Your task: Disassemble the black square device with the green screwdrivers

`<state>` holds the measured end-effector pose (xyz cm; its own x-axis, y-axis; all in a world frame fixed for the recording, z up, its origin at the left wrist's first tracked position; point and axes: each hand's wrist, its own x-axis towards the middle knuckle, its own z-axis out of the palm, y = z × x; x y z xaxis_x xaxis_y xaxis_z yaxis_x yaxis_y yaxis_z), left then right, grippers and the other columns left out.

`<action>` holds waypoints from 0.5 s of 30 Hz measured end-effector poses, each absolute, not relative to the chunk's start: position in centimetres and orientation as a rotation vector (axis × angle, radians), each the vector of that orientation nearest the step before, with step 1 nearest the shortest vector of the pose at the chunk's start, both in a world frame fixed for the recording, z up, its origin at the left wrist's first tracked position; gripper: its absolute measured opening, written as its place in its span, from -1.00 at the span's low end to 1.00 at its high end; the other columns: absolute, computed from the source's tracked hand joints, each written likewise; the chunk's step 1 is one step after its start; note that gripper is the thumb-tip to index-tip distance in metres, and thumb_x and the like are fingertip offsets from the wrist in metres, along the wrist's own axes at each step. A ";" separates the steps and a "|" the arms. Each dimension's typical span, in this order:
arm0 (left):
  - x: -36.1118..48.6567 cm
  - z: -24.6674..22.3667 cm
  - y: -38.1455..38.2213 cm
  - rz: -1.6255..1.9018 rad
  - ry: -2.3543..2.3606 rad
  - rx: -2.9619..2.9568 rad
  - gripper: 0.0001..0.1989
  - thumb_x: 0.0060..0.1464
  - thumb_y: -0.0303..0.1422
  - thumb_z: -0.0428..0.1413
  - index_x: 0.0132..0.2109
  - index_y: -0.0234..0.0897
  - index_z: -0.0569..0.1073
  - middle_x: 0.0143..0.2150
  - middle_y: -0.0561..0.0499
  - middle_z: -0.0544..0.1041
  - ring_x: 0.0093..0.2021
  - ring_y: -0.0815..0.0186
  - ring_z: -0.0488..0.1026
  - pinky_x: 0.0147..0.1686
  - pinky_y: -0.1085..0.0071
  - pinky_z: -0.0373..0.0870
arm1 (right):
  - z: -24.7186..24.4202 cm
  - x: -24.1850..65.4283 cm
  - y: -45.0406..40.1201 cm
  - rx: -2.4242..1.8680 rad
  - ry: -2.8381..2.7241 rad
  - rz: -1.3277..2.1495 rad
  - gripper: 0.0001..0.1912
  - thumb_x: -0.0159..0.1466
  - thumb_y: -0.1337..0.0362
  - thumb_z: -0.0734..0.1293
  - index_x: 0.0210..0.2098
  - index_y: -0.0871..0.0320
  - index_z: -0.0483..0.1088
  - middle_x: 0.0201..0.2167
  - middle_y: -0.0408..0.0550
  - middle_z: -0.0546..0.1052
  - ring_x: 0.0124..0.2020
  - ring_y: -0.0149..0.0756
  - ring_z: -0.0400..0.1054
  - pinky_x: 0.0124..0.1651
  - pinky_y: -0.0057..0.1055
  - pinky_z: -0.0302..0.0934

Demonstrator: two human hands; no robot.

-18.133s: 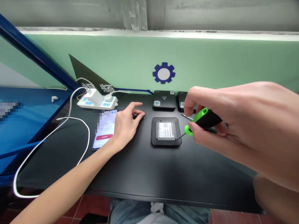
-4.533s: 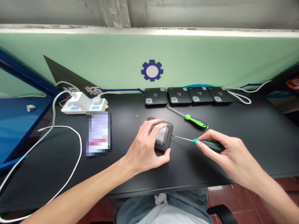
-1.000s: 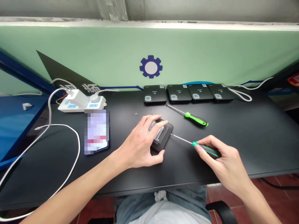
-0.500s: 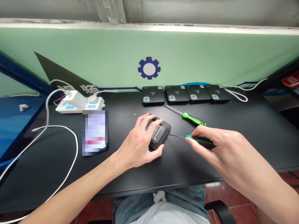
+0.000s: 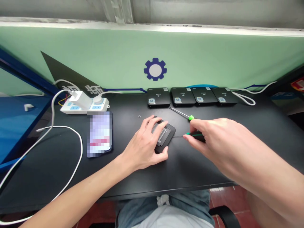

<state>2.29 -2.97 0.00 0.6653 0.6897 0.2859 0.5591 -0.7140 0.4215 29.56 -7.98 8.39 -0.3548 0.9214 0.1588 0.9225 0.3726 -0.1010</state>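
Note:
A small black box point(image 5: 169, 133) lies on the desk with its labelled underside up. My left hand point(image 5: 150, 139) is wrapped over it, fingers on the far side and thumb on the near edge. My right hand point(image 5: 209, 134) grips a black and green screwdriver point(image 5: 197, 136), held low and nearly flat. Its thin shaft meets the box's right edge; whether the tip is in the seam I cannot tell. Behind that, a bright green screwdriver point(image 5: 181, 113) rests on the desk, its handle partly hidden by my right hand. Several tiny screws point(image 5: 139, 116) lie beyond my left fingers.
Several similar black boxes point(image 5: 158, 97) stand in a row along the green partition point(image 5: 114, 57). At the left are a white power strip point(image 5: 85, 106) with plugs, a phone point(image 5: 99, 134) and a looping white cable point(image 5: 80, 148). The desk's front edge point(image 5: 166, 192) runs close to my body.
My right hand has moved left and turned, bringing the screwdriver handle closer to the box and covering more of the green screwdriver. My left hand keeps its hold on the box. The view has shifted slightly.

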 end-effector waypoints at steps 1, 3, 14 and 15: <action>2.3 0.0 -2.9 0.626 0.994 2.580 -0.17 0.21 -0.31 0.34 0.56 -0.22 0.30 0.47 -0.39 0.42 0.57 -0.39 0.31 0.42 -0.36 0.55 | 8.4 29.7 -8.0 -1.673 -2.438 0.024 -0.57 0.59 -0.15 0.32 -0.28 0.00 0.36 -0.51 -0.20 0.45 -0.58 -0.32 0.21 -0.52 -0.31 -0.04; 2.3 0.1 -2.9 0.633 0.990 2.579 -0.17 0.20 -0.31 0.34 0.55 -0.24 0.30 0.47 -0.39 0.42 0.56 -0.38 0.32 0.42 -0.34 0.55 | 8.4 29.7 -8.5 -1.697 -2.419 0.100 -0.56 0.60 -0.18 0.30 -0.25 -0.01 0.39 -0.55 -0.22 0.43 -0.61 -0.33 0.19 -0.54 -0.31 -0.05; 2.3 0.1 -3.0 0.637 1.027 2.588 -0.16 0.17 -0.30 0.32 0.54 -0.27 0.30 0.55 -0.46 0.29 0.50 -0.36 0.39 0.38 -0.31 0.58 | 4.4 29.0 -14.2 -1.822 -1.817 0.515 -0.68 0.60 -0.09 0.38 -0.16 -0.03 0.54 -0.37 -0.27 0.62 -0.57 -0.41 0.25 -0.41 -0.42 0.23; 2.3 0.1 -3.0 0.632 1.026 2.595 -0.15 0.17 -0.31 0.32 0.55 -0.27 0.29 0.55 -0.46 0.29 0.49 -0.36 0.39 0.39 -0.32 0.57 | 3.6 28.8 -14.6 -1.820 -1.733 0.547 -0.70 0.58 -0.08 0.40 -0.15 -0.03 0.56 -0.37 -0.26 0.62 -0.54 -0.41 0.30 -0.40 -0.43 0.24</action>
<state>2.28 -2.96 0.11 0.6523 0.6986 0.2941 0.5764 -0.7091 0.4061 28.84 -14.59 3.61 0.0802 0.9930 0.0864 0.7636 -0.0055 -0.6457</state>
